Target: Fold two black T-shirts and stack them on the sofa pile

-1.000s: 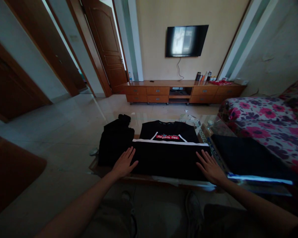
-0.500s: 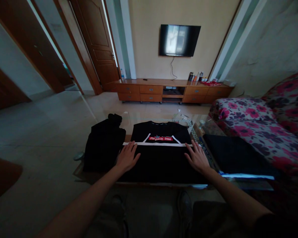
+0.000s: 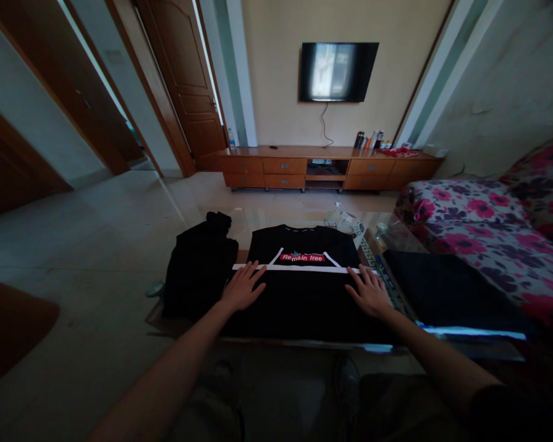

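Your left hand (image 3: 241, 288) lies flat, palm down, fingers spread, on the black T-shirt (image 3: 304, 294), near its left edge. Fingertips just reach the white stripe (image 3: 304, 268) across the chest. Nothing gripped, just pressing on fabric.

Your right hand (image 3: 370, 290) does the same on the opposite side: flat, fingers fanned, tips touching the stripe's right end, holding nothing.

The shirt lies between your two hands and runs away from them. Beyond your fingertips sits the red "Remain free" label (image 3: 303, 258), framed by white lines, w/ the neckline farther still. The hem side lies toward you, behind your wrists, at the near edge of the glass coffee table (image 3: 373, 236). The shirt looks spread flat, front up.

Just outside your left hand, touching or nearly touching the shirt's edge, sits a pile of black clothing (image 3: 198, 270), loosely heaped. Outside your right hand, just beside the shirt, lies a dark flat piece (image 3: 447, 291); can't tell if it's cloth or sth else. A pale strip (image 3: 470, 333) runs along its near edge.

Farther right is a floral sofa (image 3: 479, 221). Well beyond your fingertips, across the tiled floor, stands a wooden TV cabinet (image 3: 327, 169), w/ a wall TV (image 3: 337, 71) above it.
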`<state>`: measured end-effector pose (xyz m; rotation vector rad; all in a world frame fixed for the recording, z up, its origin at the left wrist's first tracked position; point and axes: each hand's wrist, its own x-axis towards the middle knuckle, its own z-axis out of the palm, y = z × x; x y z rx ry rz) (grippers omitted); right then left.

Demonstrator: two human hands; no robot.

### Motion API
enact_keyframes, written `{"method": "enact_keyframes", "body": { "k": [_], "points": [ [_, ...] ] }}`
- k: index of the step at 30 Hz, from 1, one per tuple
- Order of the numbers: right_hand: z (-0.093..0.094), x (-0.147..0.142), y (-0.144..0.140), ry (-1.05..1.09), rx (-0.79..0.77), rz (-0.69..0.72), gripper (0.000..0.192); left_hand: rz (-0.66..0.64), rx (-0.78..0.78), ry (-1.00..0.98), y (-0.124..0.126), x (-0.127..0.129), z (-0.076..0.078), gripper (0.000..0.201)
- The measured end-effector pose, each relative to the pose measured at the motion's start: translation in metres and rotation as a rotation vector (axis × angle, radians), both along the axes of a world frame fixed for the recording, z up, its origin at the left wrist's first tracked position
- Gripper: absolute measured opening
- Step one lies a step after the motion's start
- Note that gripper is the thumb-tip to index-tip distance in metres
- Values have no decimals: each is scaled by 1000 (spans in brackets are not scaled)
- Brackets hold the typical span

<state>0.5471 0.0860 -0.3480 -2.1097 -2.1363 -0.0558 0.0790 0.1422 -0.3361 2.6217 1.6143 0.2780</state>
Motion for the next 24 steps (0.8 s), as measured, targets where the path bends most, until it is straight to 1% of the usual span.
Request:
{"method": "enact_keyframes", "body": {
  "k": [4,7,11,14,16,19,21,24],
  "points": [
    [0,1,-8,16,-18,-2,70,59,4,-8,-9,-4,1,63],
    [-3,6,-12,53,-32,-15,69,123,23,-16,-12,-9,-3,68],
    [-6,12,-13,102,-24,-120,75,228,31,-16,-11,-8,-10,78],
    [-5,10,-7,143,-35,-177,77,297,1,-30,-8,0,-8,75],
    [-3,6,2,183,-19,-233,78,345,-14,-41,-3,5,-5,71],
    [1,1,25,232,57,-307,79,376,5,-45,11,11,-1,68],
    [4,1,46,242,112,-312,78,389,30,-52,24,14,0,67],
    [9,6,81,254,166,-275,73,434,58,-68,45,18,-2,66]
  ]
}}
